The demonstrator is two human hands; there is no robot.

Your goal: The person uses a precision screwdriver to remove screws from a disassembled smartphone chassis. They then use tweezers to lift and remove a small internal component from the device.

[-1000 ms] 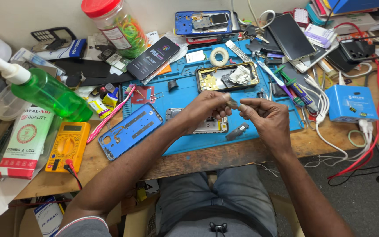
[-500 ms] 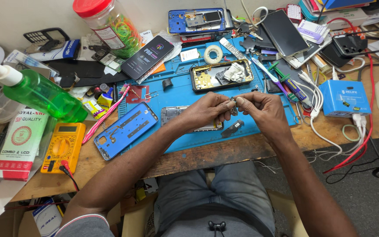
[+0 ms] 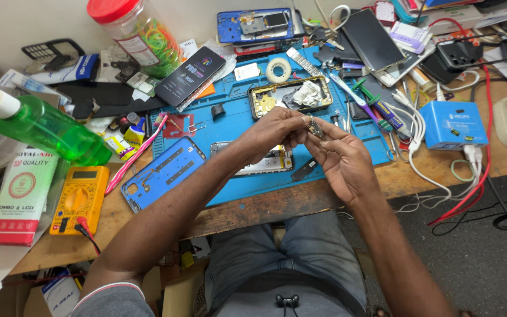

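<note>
- The left hand [image 3: 274, 130] and right hand [image 3: 338, 157] both pinch a small dark metal part [image 3: 315, 128] above the blue rubber mat [image 3: 230, 126].
- The gold-framed opened phone [image 3: 289, 95] lies far of them, unassembled.

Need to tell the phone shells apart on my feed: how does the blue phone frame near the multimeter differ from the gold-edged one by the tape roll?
The blue phone frame lies bare and tilted at the mat's left edge; the gold-edged frame lies almost level at the mat's top. The blue phone frame holds nothing loose, while the gold-edged frame has a crumpled white wipe in it. Both rest open-side up on the blue mat, untouched by the hands.
</note>
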